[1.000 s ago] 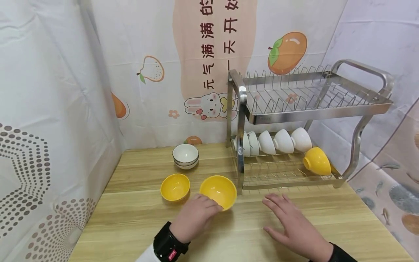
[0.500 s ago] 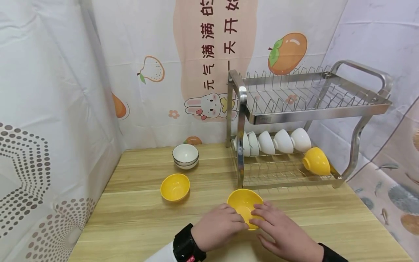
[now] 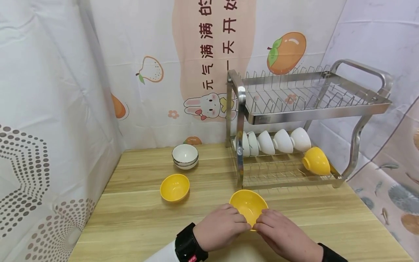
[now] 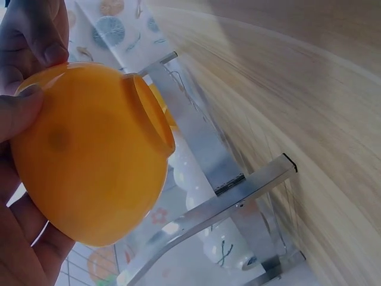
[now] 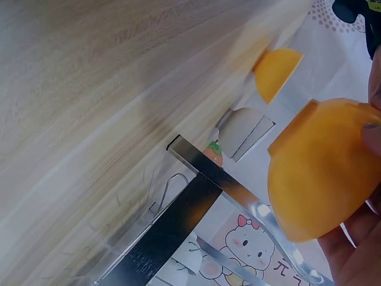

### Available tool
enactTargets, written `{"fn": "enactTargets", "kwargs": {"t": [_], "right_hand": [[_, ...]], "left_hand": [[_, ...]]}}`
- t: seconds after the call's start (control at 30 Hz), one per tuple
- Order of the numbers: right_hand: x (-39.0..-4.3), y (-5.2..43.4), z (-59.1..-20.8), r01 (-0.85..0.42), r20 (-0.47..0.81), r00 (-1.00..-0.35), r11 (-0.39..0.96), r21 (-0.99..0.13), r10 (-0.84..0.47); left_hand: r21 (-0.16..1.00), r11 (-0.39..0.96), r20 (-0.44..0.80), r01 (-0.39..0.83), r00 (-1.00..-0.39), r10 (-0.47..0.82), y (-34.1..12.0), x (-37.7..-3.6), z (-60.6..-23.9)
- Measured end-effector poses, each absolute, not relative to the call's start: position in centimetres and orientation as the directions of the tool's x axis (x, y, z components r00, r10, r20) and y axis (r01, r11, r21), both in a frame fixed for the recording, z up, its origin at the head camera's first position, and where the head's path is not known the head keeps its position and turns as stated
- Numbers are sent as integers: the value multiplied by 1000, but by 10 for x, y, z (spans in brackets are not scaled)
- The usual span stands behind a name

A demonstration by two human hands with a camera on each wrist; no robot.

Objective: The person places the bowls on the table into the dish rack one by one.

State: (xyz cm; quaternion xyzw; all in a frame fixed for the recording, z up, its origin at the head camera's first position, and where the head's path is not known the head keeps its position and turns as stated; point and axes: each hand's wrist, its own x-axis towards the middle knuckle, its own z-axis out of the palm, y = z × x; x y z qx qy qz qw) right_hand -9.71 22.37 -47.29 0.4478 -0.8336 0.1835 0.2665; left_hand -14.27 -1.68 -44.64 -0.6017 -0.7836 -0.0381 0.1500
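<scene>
Altogether 3 yellow bowls [image 3: 248, 211], perhaps 7 white bowls [image 3: 283, 141], 2 hands [image 3: 222, 231].

backdrop banner [image 3: 212, 47] | Chinese chars: 元气满满 + 天开, rest cut off | watch strap tag: unreadable

You are working at a staged kitchen corner: a steel dish rack [image 3: 307, 109] holding bowls, a wooden counter [image 3: 137, 214], printed curtain walls [image 3: 49, 91].
</scene>
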Motion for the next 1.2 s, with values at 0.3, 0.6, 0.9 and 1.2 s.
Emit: {"fn": "enactTargets", "kwargs": {"t": [0.3, 0.6, 0.9, 1.2], "right_hand": [[-100, 232, -471, -835, 597, -479, 544, -84, -644], [-105, 243, -468, -812, 575, -537, 563, -154, -618], [-111, 253, -466, -757, 575, -609, 615, -218, -546], [-115, 283, -457, -348, 378, -913, 777, -524, -155]], "left_hand": [[-135, 272, 254, 953, -232, 939, -9, -147, -439], [-185, 297, 253, 937, -246, 935, 3, -152, -435], [-151, 354, 362, 923, -282, 888, 14, -159, -434], [-72, 411, 419, 909, -346, 839, 19, -162, -437]]}}
